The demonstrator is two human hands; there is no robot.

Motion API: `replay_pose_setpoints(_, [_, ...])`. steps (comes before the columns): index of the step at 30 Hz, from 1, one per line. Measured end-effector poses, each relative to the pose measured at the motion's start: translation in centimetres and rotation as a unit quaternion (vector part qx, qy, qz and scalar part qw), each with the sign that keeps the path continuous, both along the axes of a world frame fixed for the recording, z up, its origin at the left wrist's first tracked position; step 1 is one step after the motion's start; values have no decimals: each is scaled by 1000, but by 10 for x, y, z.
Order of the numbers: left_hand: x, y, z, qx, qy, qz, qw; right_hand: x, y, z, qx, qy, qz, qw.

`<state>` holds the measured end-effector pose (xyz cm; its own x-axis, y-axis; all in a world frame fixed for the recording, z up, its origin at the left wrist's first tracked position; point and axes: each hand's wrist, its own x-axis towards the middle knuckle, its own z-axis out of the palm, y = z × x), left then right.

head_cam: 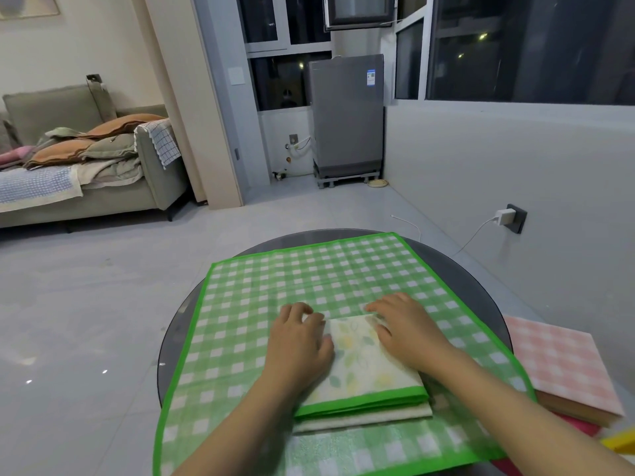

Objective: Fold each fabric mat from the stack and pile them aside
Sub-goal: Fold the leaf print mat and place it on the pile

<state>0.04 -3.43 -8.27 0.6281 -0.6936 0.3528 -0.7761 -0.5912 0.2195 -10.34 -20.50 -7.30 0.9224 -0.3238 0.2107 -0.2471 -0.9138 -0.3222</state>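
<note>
A folded mat (364, 369) with a pale leaf print and green trim lies on a spread green checked mat (309, 273), which covers the round dark glass table (481, 280). Under the folded mat's near edge a cream layer shows. My left hand (299, 341) rests on the folded mat's left side, its fingers curled over the far left corner. My right hand (405, 328) lies flat on the right side, with its fingers reaching the far right corner. At the right stands a pile of folded mats (563, 365), topped by a pink checked one.
The table's rim shows beyond the spread mat at the far and left sides. A yellow object (622, 441) lies at the right edge below the pile. A wall socket with a charger and cable (505, 218) is on the wall to the right.
</note>
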Motion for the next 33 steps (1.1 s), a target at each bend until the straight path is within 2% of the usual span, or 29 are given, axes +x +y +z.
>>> replay_pose_setpoints(3, [-5,-11,-2,99,89,-57,990,9,11,-4,8,51,29,998])
replay_pose_setpoints(8, [-9,-17,-13,172,86,-66,979,10,24,-23,-31,126,22,991])
replay_pose_setpoints(19, [4,6,-17,162,130,34,978,1,22,-24,-22,162,-78,983])
replay_pose_setpoints(23, [3,9,-14,158,131,39,978,-3,17,-24,-18,170,-116,978])
replay_pose_setpoints(28, [20,13,1,124,140,50,981,0,9,-19,12,136,-132,982])
replay_pose_setpoints(33, [36,5,19,97,223,76,967,9,-11,1,84,134,-136,978])
